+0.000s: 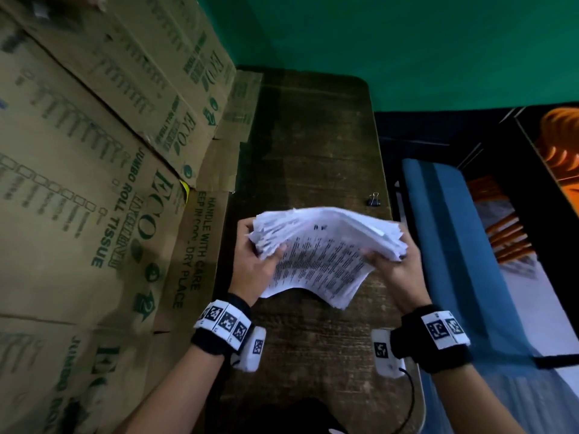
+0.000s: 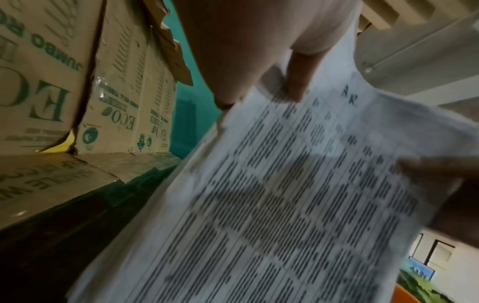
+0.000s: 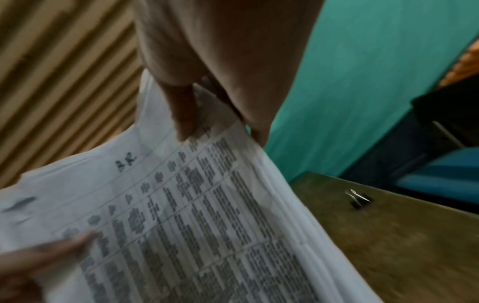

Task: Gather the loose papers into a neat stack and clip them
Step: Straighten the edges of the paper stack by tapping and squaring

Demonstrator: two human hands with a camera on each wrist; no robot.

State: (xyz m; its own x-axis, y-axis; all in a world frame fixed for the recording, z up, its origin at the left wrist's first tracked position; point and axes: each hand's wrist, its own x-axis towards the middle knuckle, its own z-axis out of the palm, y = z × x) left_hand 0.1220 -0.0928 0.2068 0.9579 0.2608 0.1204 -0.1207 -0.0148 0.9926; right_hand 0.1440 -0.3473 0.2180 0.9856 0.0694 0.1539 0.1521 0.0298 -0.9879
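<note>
A thick, uneven stack of printed papers [image 1: 326, 252] is held up above the dark wooden table [image 1: 313, 136], its sheets fanned out at the far edge. My left hand [image 1: 261, 261] grips the stack's left side, thumb on the top sheet [image 2: 285, 184]. My right hand [image 1: 390, 261] grips the right side, thumb [image 3: 185, 114] pressed on the printed page [image 3: 194, 225]. A small black binder clip [image 1: 374, 200] lies on the table beyond the stack near the right edge; it also shows as the clip [image 3: 359, 199] in the right wrist view.
Stacked cardboard boxes [image 1: 94, 151] printed "ECO JUMBO ROLL TISSUE" line the table's left side. A green wall [image 1: 407, 42] stands behind. A blue bench or cushion [image 1: 454, 245] sits to the right of the table.
</note>
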